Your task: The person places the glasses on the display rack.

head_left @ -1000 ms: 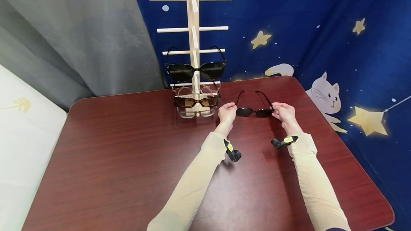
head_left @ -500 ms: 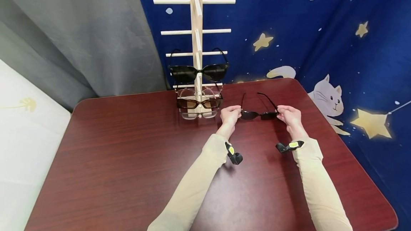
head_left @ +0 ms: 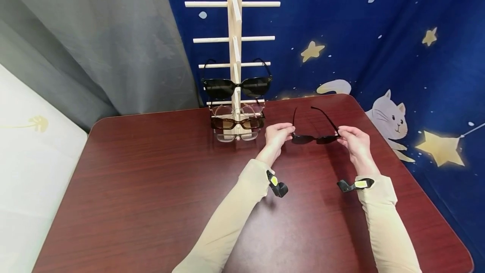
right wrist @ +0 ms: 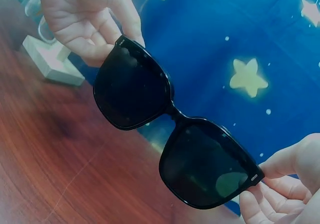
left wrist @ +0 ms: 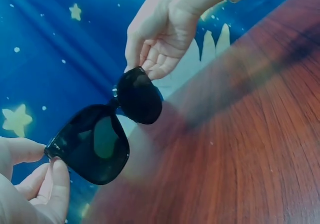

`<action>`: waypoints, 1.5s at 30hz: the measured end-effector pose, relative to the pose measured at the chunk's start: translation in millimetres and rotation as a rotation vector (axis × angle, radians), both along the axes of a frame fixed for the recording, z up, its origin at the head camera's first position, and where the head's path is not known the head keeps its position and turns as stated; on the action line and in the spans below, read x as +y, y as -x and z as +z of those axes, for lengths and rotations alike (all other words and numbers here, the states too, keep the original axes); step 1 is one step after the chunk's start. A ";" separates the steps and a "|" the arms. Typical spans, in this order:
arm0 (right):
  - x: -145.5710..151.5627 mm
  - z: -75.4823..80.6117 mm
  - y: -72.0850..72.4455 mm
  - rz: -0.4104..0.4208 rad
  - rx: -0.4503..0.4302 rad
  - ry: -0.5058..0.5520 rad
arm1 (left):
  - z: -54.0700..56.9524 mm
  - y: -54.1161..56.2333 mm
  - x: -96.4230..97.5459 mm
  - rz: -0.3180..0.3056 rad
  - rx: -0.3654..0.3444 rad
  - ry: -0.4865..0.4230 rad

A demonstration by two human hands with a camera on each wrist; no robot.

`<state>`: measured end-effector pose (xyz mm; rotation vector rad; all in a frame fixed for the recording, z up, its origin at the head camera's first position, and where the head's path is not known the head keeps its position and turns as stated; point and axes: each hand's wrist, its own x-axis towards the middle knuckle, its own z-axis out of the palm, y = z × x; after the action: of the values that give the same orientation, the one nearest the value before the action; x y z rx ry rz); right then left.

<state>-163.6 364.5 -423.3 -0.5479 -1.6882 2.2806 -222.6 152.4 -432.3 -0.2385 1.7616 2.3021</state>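
Between my two hands is a pair of black sunglasses (head_left: 303, 139), held above the right part of the table with its temples unfolded and pointing away from me. My left hand (head_left: 278, 137) pinches the left end of the frame near the hinge. At the other end, my right hand (head_left: 355, 143) pinches the right corner between thumb and fingers. In the right wrist view both dark lenses of the sunglasses (right wrist: 132, 88) face the camera. The left wrist view also has the sunglasses (left wrist: 100, 144) gripped at both corners.
Left of my hands stands a wooden eyewear rack (head_left: 235, 24) with crossbars. It bears large black sunglasses (head_left: 220, 88), brown-tinted glasses (head_left: 227, 123) and clear-lensed pairs below and between. A starry blue curtain (head_left: 341, 24) hangs behind the dark red table (head_left: 151, 188).
Both hands have shifted slightly right and toward me with the sunglasses, the right hand more. The sunglasses' front looks a little more tilted. The head view has also shifted slightly.
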 end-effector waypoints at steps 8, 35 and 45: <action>-1.7 13.5 -13.7 0.031 0.061 0.021 | 17.1 -5.5 -6.6 -0.049 -0.015 -0.056; -8.6 66.0 -48.5 0.121 0.329 0.102 | 84.9 -43.5 -26.2 -0.119 0.048 -0.202; -16.4 87.0 -54.5 0.146 0.417 0.125 | 110.7 -56.8 -36.8 -0.135 0.095 -0.218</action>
<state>-109.1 348.1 -336.4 0.0363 -1.4277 2.3992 -165.9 115.6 -321.6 0.0280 1.4993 2.4158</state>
